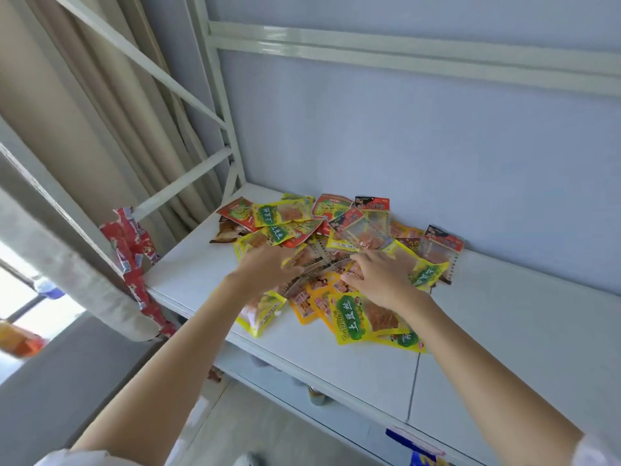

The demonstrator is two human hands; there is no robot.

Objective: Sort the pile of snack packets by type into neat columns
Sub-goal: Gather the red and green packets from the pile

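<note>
A loose pile of snack packets [339,230] lies on a white shelf board [336,361]. It mixes yellow-green packets [356,317], red packets [240,213], orange packets [304,307] and clear packets with black-and-red headers [443,243]. My left hand [265,267] lies on the left middle of the pile, fingers stretched over clear packets with brown contents. My right hand [379,277] rests on the right middle with its fingers spread on the packets. The two hands are close together. Neither hand plainly grips a packet.
White metal shelf posts and cross braces [188,176] stand at the left. A strip of red packets [134,257] hangs off the frame there. The blue back wall [437,146] is right behind the pile. Cans [316,395] stand on a lower shelf. Bare shelf board lies right of the pile.
</note>
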